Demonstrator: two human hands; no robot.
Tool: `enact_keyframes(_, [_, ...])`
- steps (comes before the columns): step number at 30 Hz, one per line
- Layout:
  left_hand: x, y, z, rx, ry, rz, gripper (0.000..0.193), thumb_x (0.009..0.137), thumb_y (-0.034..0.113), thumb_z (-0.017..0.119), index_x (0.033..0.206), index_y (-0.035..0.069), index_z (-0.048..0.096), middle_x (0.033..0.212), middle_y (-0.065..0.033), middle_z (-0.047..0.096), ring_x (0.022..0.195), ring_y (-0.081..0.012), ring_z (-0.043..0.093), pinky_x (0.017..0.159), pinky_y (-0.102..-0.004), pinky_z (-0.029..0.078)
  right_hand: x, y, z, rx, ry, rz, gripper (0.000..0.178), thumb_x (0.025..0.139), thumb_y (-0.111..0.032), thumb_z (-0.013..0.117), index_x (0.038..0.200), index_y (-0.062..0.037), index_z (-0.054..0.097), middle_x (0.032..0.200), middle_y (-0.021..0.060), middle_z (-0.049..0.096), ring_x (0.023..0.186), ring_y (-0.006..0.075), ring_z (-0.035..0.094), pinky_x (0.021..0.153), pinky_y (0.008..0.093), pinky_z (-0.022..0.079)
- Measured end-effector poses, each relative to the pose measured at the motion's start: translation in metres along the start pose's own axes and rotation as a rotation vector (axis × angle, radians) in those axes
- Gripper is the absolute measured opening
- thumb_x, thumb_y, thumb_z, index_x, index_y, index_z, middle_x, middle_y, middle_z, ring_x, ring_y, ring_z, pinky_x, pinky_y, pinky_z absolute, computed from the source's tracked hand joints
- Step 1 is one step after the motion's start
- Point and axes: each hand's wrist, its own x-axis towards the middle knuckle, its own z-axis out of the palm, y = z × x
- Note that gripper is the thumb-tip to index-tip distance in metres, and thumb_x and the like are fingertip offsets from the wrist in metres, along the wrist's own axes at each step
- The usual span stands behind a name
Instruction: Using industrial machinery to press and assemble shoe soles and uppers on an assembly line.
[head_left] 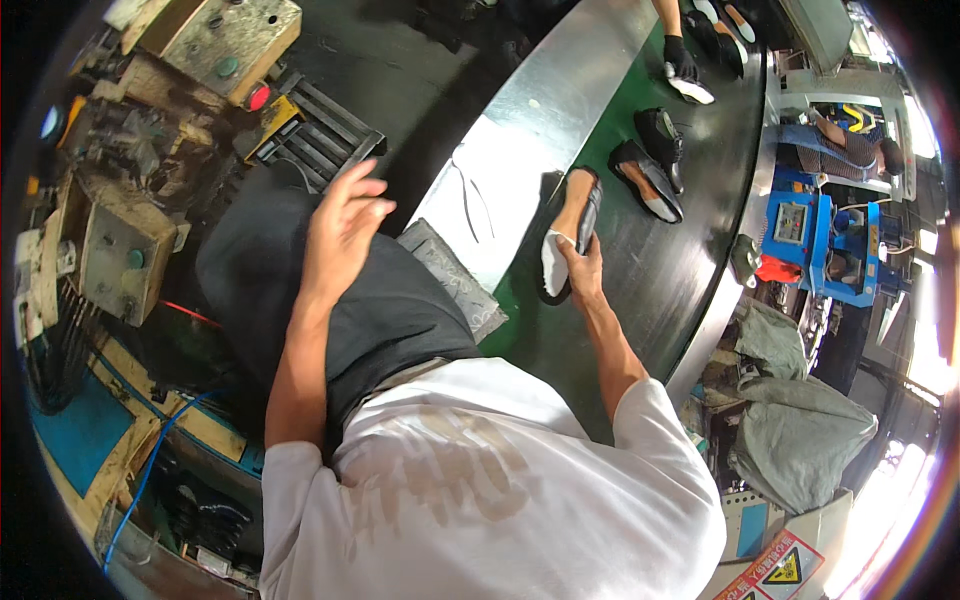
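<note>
My right hand [585, 265] grips a black shoe [591, 205] near its white-covered end, fingers wrapped round its side. A tan shape, probably a shoe last, fills the shoe's opening. The shoe is over the dark green conveyor belt [530, 320]. Raised over my dark-clad lap, my left hand [350, 215] is empty, with its fingers apart. Two more black shoes, one nearer [645, 182] and one just beyond it [660, 140], lie farther along the belt.
A shiny metal ledge [545, 75] runs beside the belt, with a thin dark cord [470, 200] and a worn grey pad [455, 275] on it. Farther up, a co-worker's black-gloved hand [680, 62] touches another shoe. Worn machinery with a red button [258, 96] stands left.
</note>
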Motion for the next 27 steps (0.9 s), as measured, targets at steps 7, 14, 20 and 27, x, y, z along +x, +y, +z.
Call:
enact_keyframes(7, [0.017,0.059,-0.032,0.222,0.057,0.194,0.062,0.105,0.013,0.074,0.162,0.006,0.051,0.154,-0.0124,0.063,0.137,-0.0267,0.064,0.112,-0.0375,0.054,-0.115,-0.203,0.164,-0.02,-0.674,-0.239,0.118,0.086,-0.042,0.093,0.169,0.0092,0.026,0.155,0.0296,0.055,0.141,0.0328,0.057,0.119,0.0419,0.046])
enact_keyframes(14, [-0.075,0.04,-0.131,0.445,0.735,0.35,0.029,0.11,0.014,0.065,0.133,-0.001,0.074,0.131,-0.0164,0.077,0.123,-0.0247,0.073,0.106,-0.0355,0.055,-0.19,-0.264,0.266,-0.398,-1.114,-0.464,0.109,0.092,-0.049,0.087,0.17,0.0018,0.031,0.149,0.0345,0.062,0.144,0.0413,0.059,0.119,0.0463,0.047])
enact_keyframes(20, [-0.113,0.019,-0.128,0.445,0.984,0.358,0.026,0.107,0.009,0.067,0.129,-0.002,0.075,0.127,-0.0198,0.078,0.117,-0.0321,0.076,0.099,-0.0379,0.06,-0.207,-0.272,0.342,-0.252,-1.189,-0.906,0.105,0.091,-0.035,0.088,0.169,0.0044,0.029,0.161,0.0386,0.047,0.153,0.0427,0.049,0.124,0.0459,0.042])
enact_keyframes(27, [-0.112,-0.018,-0.129,-0.408,0.674,0.263,0.05,0.117,0.026,0.056,0.162,0.005,0.052,0.161,-0.013,0.057,0.148,-0.0238,0.053,0.124,-0.037,0.041,-0.187,-0.264,0.348,-0.305,-1.179,-0.683,0.105,0.093,-0.038,0.088,0.171,0.0014,0.029,0.162,0.0315,0.052,0.152,0.0406,0.05,0.124,0.0456,0.042])
